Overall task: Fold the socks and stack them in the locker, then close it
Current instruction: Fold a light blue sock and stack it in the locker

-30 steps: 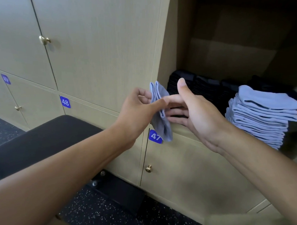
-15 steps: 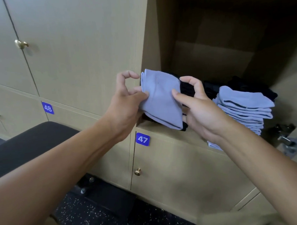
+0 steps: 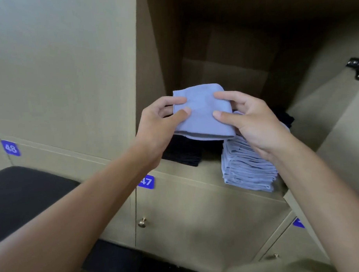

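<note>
A folded light-blue sock (image 3: pixel 202 114) is held flat in front of the open locker (image 3: pixel 222 53). My left hand (image 3: pixel 160 124) pinches its left edge between thumb and fingers. My right hand (image 3: pixel 249 121) pinches its right edge the same way. Just below and to the right stands a tall stack of folded light-blue socks (image 3: pixel 246 166) on the locker floor. A pile of black socks (image 3: pixel 183 152) lies to the left of that stack, partly hidden by the held sock.
The locker's open door (image 3: pixel 340 118) swings out at the right, with a dark latch (image 3: pixel 357 68) on it. Closed lockers numbered 47 (image 3: pixel 146 181) and 48 (image 3: pixel 10 148) lie below and left, with a brass knob (image 3: pixel 142 222). A black bench (image 3: pixel 30 196) stands at lower left.
The sock, hanging upright between my hands a second ago, is now folded flat and has moved right, over the blue stack. The view has swung toward the open locker.
</note>
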Tool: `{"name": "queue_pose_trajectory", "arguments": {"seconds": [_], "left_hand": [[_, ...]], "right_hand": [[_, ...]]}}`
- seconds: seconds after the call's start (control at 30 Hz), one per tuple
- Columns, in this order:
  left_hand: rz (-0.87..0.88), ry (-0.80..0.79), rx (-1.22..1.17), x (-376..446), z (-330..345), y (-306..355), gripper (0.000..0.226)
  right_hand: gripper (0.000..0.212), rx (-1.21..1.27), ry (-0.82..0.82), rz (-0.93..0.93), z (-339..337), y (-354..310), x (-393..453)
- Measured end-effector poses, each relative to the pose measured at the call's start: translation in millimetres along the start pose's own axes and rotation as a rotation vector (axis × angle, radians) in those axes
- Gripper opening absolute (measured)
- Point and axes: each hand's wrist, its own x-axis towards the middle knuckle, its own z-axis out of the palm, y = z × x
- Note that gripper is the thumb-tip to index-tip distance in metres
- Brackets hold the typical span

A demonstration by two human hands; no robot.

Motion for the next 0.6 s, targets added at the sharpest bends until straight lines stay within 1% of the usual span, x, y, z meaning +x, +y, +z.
{"name": "queue_pose_trajectory", "arguments": {"seconds": [0.07, 0.2, 0.33, 0.5, 0.6], "left_hand": [[0.009, -0.022, 0.030, 6.1, 12.1, -1.8, 0.024], [0.030, -0.088, 0.019, 19.6, 36.9, -5.7, 0.025], [0.019, -0.156, 0.027, 36.7, 58.2, -10.1, 0.028], [-0.064, -0.222, 0.087, 62.3, 86.1, -15.5, 0.028], [-0.108, -0.288, 0.142, 75.0, 101.2, -17.0, 0.024]], "right_hand": [[0.040, -0.078, 0.039, -0.021, -8.8, 1.7, 2.6], [0.049, -0.201, 0.129, -0.033, -28.9, 5.5, 7.5], [0.052, -0.283, 0.229, -0.015, -50.1, 11.1, 14.9], [0.045, -0.430, 0.394, -0.001, -69.8, 23.1, 26.0], [0.042, -0.470, 0.466, 0.047, -80.2, 32.7, 28.1]]}}
